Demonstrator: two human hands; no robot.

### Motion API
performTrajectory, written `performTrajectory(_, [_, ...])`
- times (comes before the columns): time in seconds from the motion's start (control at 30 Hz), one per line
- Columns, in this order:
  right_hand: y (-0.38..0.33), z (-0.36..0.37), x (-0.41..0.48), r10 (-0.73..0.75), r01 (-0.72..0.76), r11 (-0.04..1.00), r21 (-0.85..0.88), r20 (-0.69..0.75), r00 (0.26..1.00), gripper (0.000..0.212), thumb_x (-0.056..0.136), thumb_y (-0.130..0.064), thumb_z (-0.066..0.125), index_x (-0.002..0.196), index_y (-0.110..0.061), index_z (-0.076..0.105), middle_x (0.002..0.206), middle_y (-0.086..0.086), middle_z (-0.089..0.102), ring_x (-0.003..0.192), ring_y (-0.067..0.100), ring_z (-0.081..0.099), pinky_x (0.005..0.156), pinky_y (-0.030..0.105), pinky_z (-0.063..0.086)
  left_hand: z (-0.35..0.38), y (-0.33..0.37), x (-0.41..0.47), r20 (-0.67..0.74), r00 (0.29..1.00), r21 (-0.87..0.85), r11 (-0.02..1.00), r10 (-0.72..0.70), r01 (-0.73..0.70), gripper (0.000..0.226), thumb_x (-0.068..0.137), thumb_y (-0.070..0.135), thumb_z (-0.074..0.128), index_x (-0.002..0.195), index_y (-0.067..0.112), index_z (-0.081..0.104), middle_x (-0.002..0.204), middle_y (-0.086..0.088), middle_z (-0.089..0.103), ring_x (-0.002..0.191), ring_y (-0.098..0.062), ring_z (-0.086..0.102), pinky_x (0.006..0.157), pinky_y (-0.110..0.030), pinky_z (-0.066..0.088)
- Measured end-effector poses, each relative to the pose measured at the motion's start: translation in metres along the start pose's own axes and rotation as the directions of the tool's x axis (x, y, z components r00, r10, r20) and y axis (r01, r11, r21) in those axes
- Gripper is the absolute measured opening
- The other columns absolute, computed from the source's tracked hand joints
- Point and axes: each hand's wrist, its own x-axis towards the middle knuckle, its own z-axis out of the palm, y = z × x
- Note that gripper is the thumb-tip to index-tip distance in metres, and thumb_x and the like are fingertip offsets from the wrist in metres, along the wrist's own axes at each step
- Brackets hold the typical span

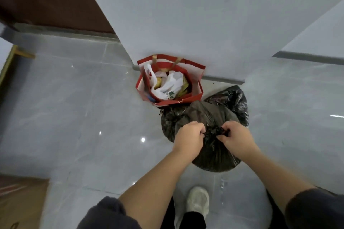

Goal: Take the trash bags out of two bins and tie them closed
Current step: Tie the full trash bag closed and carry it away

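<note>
While a pale sneaker (198,201) is standing on the glossy grey tiled floor (74,117) at the bottom of the view, the left hand (189,138) and the right hand (236,138) are gripping the twisted neck of a full black plastic trash bag (214,152), one on each side of its knot (216,130), close together. Behind it, another black plastic bag (234,100) is lying on the floor. Farther back, a red and white paper shopping bag (197,91) stuffed with white plastic is sitting against the white wall corner (186,24).

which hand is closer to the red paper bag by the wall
Left. The left hand grips the black trash bag's knot almost straight below the red paper bag; the right hand grips further to the right.
</note>
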Motion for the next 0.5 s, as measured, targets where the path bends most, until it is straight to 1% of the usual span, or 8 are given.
performTrajectory(0.1, [0.041, 0.004, 0.025, 0.074, -0.073, 0.997, 0.008, -0.045, 0.996, 0.013, 0.079, -0.016, 0.070, 0.078, -0.011, 0.059, 0.080, 0.003, 0.053, 0.069, 0.019, 0.047, 0.058, 0.030, 0.031, 0.036, 0.008, 0.043, 0.062, 0.998, -0.010, 1.000, 0.026, -0.026, 0.011, 0.086, 0.008, 0.056, 0.089, 0.013, 0.065, 0.097, -0.002, 0.061, 0.089, -0.023, 0.059, 0.078, -0.037, 0.050])
performTrajectory(0.17, [0.063, 0.003, 0.043, 0.115, -0.114, 0.993, 0.017, -0.076, 0.990, 0.012, 0.080, -0.016, 0.069, 0.077, -0.012, 0.058, 0.079, 0.003, 0.052, 0.068, 0.019, 0.047, 0.057, 0.029, 0.031, 0.055, 0.015, 0.068, 0.078, 0.997, -0.030, 0.999, 0.023, -0.021, 0.010, 0.087, 0.009, 0.057, 0.091, 0.013, 0.066, 0.099, -0.002, 0.062, 0.089, -0.022, 0.059, 0.077, -0.035, 0.049])
performTrajectory(0.37, [0.095, -0.005, 0.096, 0.158, -0.147, 0.987, 0.066, -0.212, 0.965, 0.011, 0.080, -0.014, 0.066, 0.079, -0.017, 0.055, 0.086, 0.004, 0.055, 0.074, 0.023, 0.048, 0.064, 0.029, 0.032, 0.080, 0.034, 0.134, 0.039, 0.999, -0.046, 0.998, 0.034, -0.032, 0.008, 0.088, 0.010, 0.059, 0.090, 0.011, 0.067, 0.098, -0.003, 0.061, 0.087, -0.021, 0.058, 0.076, -0.031, 0.048])
performTrajectory(0.43, [0.099, -0.001, 0.110, 0.173, -0.154, 0.984, 0.094, -0.255, 0.951, 0.006, 0.083, -0.014, 0.063, 0.085, -0.015, 0.057, 0.090, 0.003, 0.054, 0.076, 0.023, 0.049, 0.065, 0.029, 0.035, 0.086, 0.034, 0.151, 0.009, 1.000, -0.041, 0.999, 0.019, -0.019, 0.010, 0.088, 0.011, 0.058, 0.092, 0.012, 0.067, 0.100, -0.004, 0.061, 0.088, -0.021, 0.057, 0.076, -0.029, 0.046])
performTrajectory(0.5, [0.102, 0.008, 0.125, 0.172, -0.145, 0.983, 0.111, -0.291, 0.941, 0.006, 0.085, -0.013, 0.061, 0.091, -0.011, 0.060, 0.092, 0.001, 0.051, 0.078, 0.022, 0.050, 0.068, 0.029, 0.038, 0.093, 0.030, 0.167, -0.011, 1.000, -0.020, 1.000, 0.006, -0.007, 0.010, 0.088, 0.011, 0.058, 0.092, 0.012, 0.068, 0.101, -0.005, 0.061, 0.090, -0.021, 0.057, 0.075, -0.028, 0.046])
